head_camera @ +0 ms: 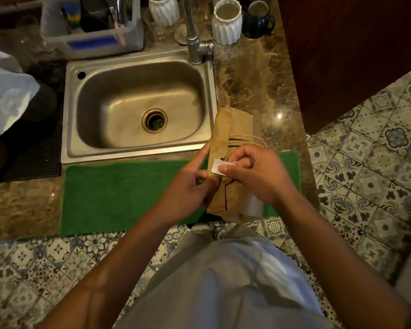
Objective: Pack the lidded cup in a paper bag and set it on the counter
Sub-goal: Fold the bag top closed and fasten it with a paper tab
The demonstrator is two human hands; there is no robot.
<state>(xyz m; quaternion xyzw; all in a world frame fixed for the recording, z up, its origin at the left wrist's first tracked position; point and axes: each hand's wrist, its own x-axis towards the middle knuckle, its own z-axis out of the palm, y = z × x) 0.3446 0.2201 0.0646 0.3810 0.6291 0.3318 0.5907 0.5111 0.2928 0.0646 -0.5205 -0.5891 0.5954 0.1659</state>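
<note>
**A:** Where is the brown kraft-paper bag with twine handles (220, 136) right now?

**B:** Right of centre in the frame, held between both hands over the right end of the green terry towel (128, 193), just right of the stainless steel sink (138, 65). Its long axis runs up and down the picture, from the sink's lower right corner down toward the marble counter's (254, 79) near edge.

**A:** And the hands?

**B:** The left hand (190, 188) is closed on the bag's left edge, forefinger stretched along the fold. The right hand (254, 172) is curled shut over the bag's middle, pinching a small white paper tag or sticker (217, 166) against it. Both sit on the bag, one each side, so neither is nearer.

**A:** The lidded cup?

**B:** A pale translucent cylinder (254, 205) shows at the bag's lower right, under the right wrist. It may be the cup, but I cannot tell whether it sits inside the bag or beside it.

**A:** So the next move?

**B:** My judgement: the tag looks meant to seal the folded top, so it turns on pressing the tag across the fold, square to the bag's length.
</note>
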